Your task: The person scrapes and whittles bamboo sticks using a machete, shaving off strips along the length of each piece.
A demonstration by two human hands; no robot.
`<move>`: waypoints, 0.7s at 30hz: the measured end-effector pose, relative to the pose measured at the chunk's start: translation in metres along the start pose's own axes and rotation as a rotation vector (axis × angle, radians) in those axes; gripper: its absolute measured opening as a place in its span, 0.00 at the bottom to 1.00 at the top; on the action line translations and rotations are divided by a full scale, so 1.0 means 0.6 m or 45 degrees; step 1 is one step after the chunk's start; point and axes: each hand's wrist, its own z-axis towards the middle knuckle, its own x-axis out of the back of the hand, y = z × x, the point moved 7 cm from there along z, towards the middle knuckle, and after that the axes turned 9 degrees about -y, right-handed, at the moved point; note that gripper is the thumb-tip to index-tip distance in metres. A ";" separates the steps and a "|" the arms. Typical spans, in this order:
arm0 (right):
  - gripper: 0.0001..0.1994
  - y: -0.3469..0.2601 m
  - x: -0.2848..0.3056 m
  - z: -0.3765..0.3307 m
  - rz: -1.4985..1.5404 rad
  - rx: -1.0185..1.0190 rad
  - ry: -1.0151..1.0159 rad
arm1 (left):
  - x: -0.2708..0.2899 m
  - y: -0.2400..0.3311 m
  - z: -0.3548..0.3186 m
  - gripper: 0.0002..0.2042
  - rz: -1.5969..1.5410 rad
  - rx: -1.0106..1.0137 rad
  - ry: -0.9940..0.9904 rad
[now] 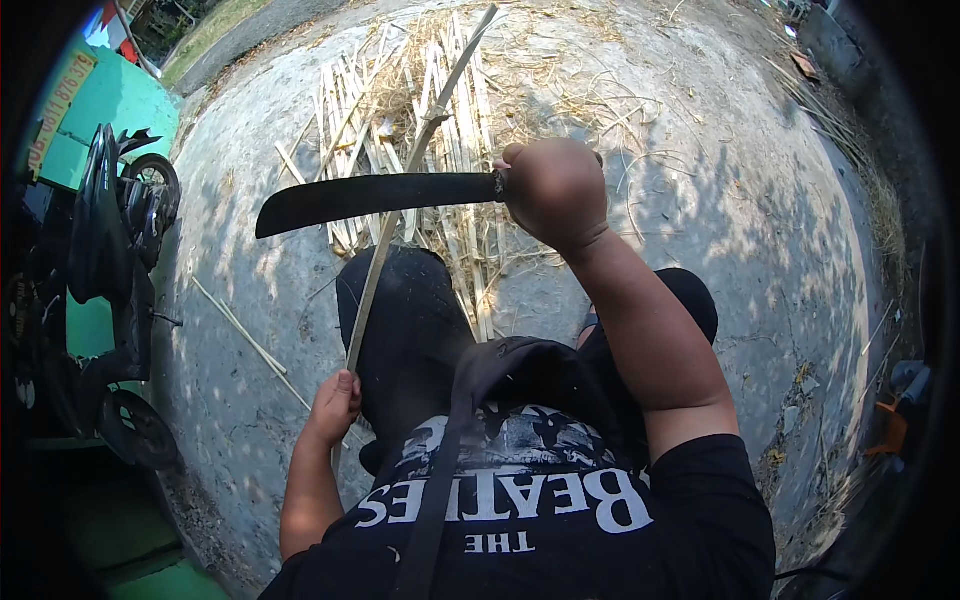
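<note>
Over there the right fingers [552, 170] are wrapped around the grip of a dark machete [370, 202], its broad blade reaching leftward from them and crossing in front of a long pale strip [374, 280], though I can't tell whether the two touch. The left fingers [344, 388] hold that strip near its lower end, so it slants up and away from them past the left leg [400, 300]. Beyond both sets of fingers a heap of split strips [385, 155] lies on the concrete ground [780, 340], and well left of them stands a black motorbike [100, 225].
</note>
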 end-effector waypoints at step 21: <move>0.05 0.051 -0.128 -0.050 0.285 -0.458 -0.673 | 0.008 0.020 0.010 0.27 0.132 0.061 -0.011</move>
